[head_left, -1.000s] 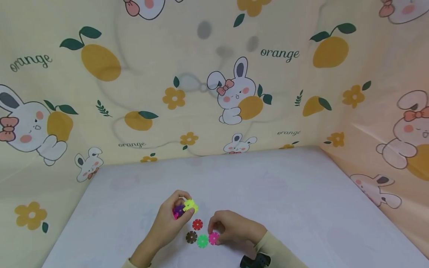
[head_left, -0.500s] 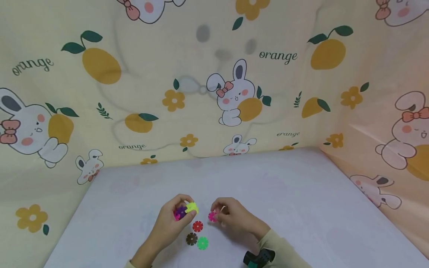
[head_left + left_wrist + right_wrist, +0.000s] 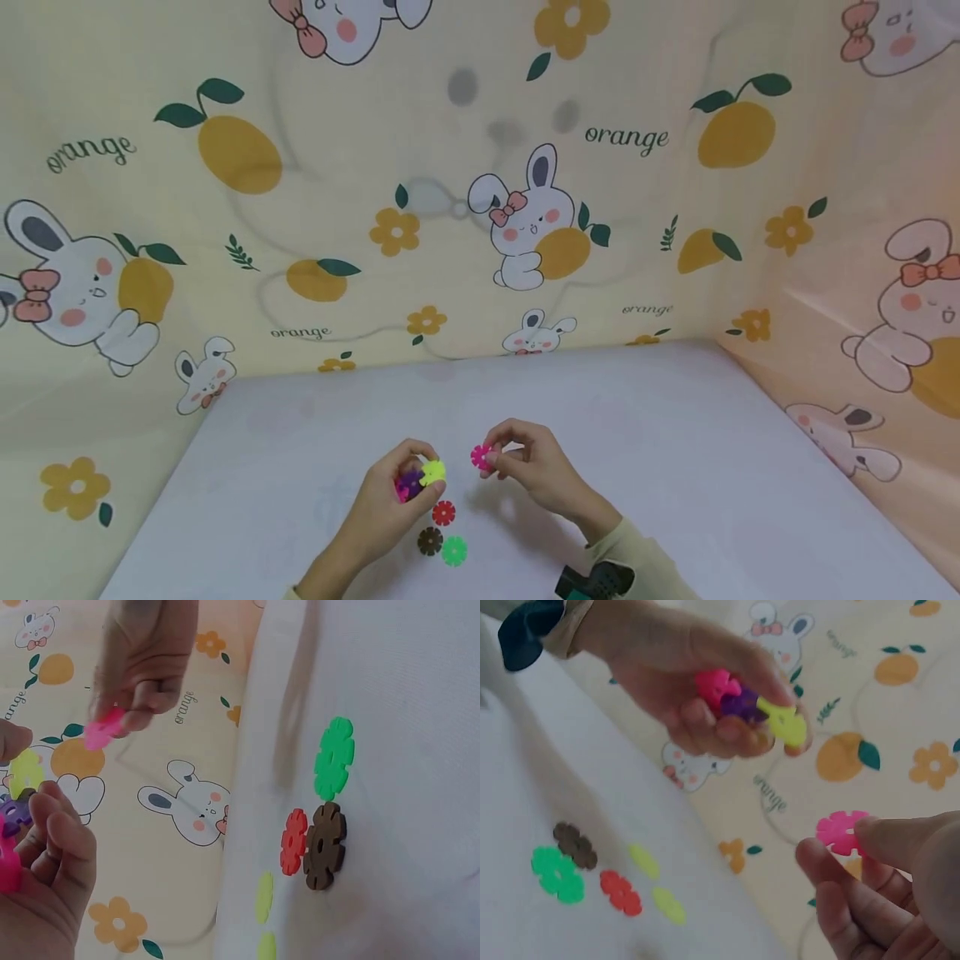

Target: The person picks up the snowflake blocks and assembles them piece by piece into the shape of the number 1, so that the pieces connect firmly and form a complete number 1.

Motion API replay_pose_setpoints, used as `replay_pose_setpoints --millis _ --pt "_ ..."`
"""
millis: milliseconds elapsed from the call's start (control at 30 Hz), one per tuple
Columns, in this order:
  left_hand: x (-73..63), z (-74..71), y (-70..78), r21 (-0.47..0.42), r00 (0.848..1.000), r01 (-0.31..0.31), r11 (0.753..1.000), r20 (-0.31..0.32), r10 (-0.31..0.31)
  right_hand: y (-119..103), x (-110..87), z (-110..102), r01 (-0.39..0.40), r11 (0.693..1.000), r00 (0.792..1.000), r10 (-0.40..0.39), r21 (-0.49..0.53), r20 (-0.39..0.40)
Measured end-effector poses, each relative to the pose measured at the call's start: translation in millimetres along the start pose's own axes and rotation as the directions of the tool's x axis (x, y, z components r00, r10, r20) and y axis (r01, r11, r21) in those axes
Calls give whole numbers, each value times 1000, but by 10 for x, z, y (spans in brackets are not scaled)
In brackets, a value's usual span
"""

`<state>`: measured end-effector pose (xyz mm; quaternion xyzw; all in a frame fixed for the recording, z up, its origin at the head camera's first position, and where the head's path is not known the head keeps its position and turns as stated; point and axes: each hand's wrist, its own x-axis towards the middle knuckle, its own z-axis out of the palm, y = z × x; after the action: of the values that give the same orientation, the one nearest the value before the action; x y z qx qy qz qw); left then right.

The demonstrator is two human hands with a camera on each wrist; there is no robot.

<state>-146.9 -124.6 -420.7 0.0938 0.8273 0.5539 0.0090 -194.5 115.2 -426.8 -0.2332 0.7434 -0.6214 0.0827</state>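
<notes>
My left hand (image 3: 386, 496) grips a joined chain of plastic snowflake discs above the table. The chain shows a pink disc (image 3: 718, 687), a purple disc (image 3: 742, 706) and a yellow disc (image 3: 432, 472) at its free end, by the thumb and fingertips. To its right, my right hand (image 3: 540, 468) pinches a single pink snowflake disc (image 3: 840, 832) between thumb and fingers, raised off the table and apart from the chain. Below the hands lie a red disc (image 3: 443, 512), a brown disc (image 3: 430, 541) and a green disc (image 3: 454, 551), flat and close together.
Two yellow discs, one (image 3: 643, 860) beside the other (image 3: 669, 904), lie near the red one; the left hand hides them in the head view. White cloth covers the table (image 3: 645, 467). A printed bunny-and-orange curtain (image 3: 420, 275) stands behind and at both sides.
My right hand has picked the pink disc up from beside the green one and carried it up and away from me. The left hand keeps its chain almost in place.
</notes>
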Motion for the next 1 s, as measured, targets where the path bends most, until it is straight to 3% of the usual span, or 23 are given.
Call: replay_pose_setpoints --millis 167,300,633,1000 --pt "-6 14 -2 12 1000 -13 1000 9 13 -87 -24 22 41 997 998 -38 72 -39" --pt "-14 7 1 11 1000 -25 1000 12 25 -141 -39 49 55 994 998 -53 91 -27" --pt "-51 9 43 -14 997 -68 998 27 68 -176 -86 149 80 992 997 -81 101 2" --pt "-61 2 107 16 998 -52 999 34 51 -211 -94 219 129 990 992 -129 61 2"
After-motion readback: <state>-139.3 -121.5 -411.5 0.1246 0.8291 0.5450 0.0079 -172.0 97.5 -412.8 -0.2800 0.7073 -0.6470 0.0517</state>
